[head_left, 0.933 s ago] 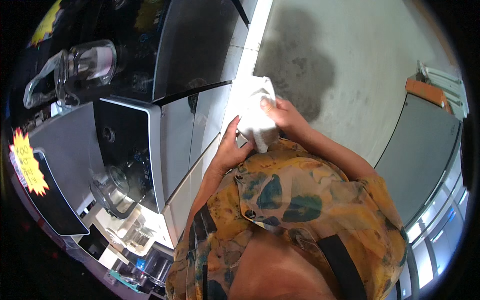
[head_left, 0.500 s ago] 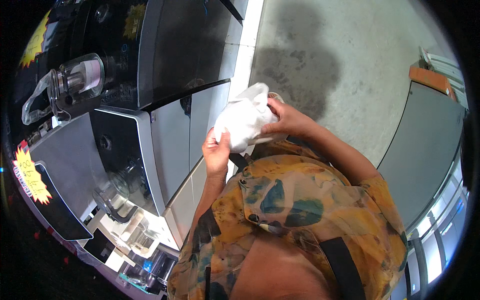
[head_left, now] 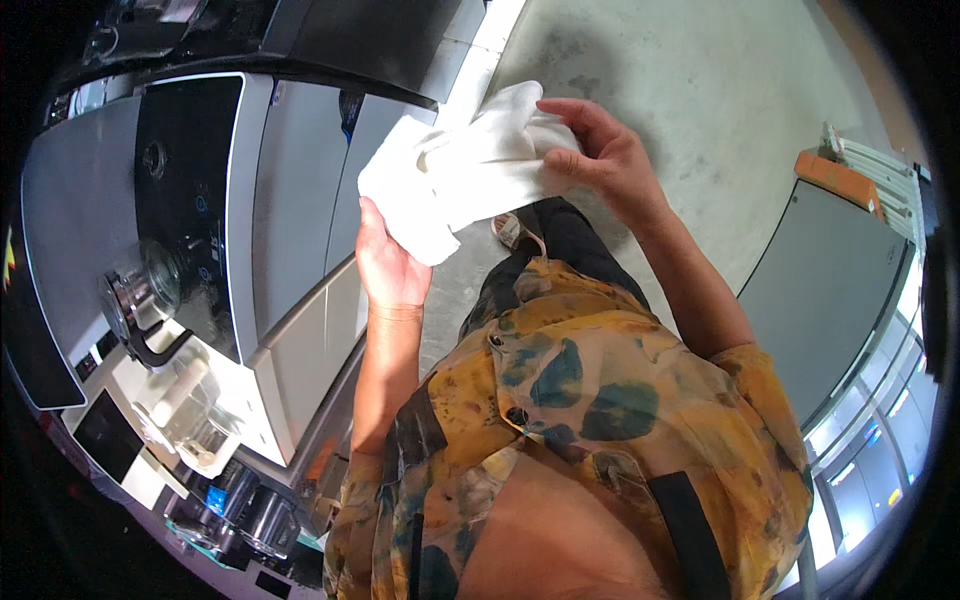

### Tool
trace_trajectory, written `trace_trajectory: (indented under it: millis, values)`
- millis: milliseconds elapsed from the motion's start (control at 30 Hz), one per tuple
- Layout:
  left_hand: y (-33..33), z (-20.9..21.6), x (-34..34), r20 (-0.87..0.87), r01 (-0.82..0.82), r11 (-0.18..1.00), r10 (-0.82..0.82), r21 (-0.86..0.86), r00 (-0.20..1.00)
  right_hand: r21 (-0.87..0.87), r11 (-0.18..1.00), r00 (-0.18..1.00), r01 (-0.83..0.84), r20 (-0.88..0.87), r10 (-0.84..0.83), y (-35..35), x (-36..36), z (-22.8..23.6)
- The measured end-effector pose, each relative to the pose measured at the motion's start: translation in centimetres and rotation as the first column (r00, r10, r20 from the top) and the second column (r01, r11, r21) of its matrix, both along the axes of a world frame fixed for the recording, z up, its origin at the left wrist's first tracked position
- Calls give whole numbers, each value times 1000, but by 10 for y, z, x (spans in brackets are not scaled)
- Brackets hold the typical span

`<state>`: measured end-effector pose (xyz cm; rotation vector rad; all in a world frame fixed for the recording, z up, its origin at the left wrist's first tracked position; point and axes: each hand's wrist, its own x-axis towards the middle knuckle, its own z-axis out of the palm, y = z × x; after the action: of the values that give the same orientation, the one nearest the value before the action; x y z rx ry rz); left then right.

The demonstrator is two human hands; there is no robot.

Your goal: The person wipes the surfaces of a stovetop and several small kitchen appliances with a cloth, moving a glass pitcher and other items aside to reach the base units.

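Note:
A crumpled white cloth point(head_left: 480, 165) hangs in front of my body, stretched between both hands. My left hand point(head_left: 390, 265) holds its left part from below, palm up, with most fingers hidden under the fabric. At the other end, my right hand point(head_left: 612, 160) grips the cloth between thumb and fingers, the fingertips partly behind a fold. To the left of the cloth stands a grey water dispenser-like appliance point(head_left: 190, 215) with a black front panel. A glass jug point(head_left: 150, 290) with a dark handle sits against that panel.
Pale cabinets point(head_left: 310, 350) support the row of appliances on the left. Clear plastic containers point(head_left: 195, 410) and a shiny metal pot-like vessel point(head_left: 270, 520) sit lower left. A grey panel point(head_left: 830, 290) stands to the right, beyond the concrete floor point(head_left: 730, 100).
The cloth has been spread wider, and my hands have moved farther apart, the left one leftward. The appliances have shifted in view, and my legs and a shoe now show.

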<state>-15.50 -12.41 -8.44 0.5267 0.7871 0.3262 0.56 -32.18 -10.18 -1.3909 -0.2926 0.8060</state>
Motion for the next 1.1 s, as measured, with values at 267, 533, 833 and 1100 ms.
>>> trace_trajectory:
  millis: [267, 533, 833, 1100]
  values:
    - [-4, -1, 12, 13, -125, 989, 127, -83, 992, -255, 957, 924, -136, 315, 215, 4, 13, -5]
    - [3, -48, 65, -17, -209, 975, 209, -71, 978, -316, 616, 576, -722, 220, 788, 22, 98, -32]
    - [-24, -130, 148, -263, -135, 983, 98, -126, 960, 383, 759, 671, -527, -361, 648, 48, 203, -90]
    - [5, -212, 151, -278, -19, 939, 121, 342, 953, 470, 862, 845, -188, -370, 386, 92, 245, -130]
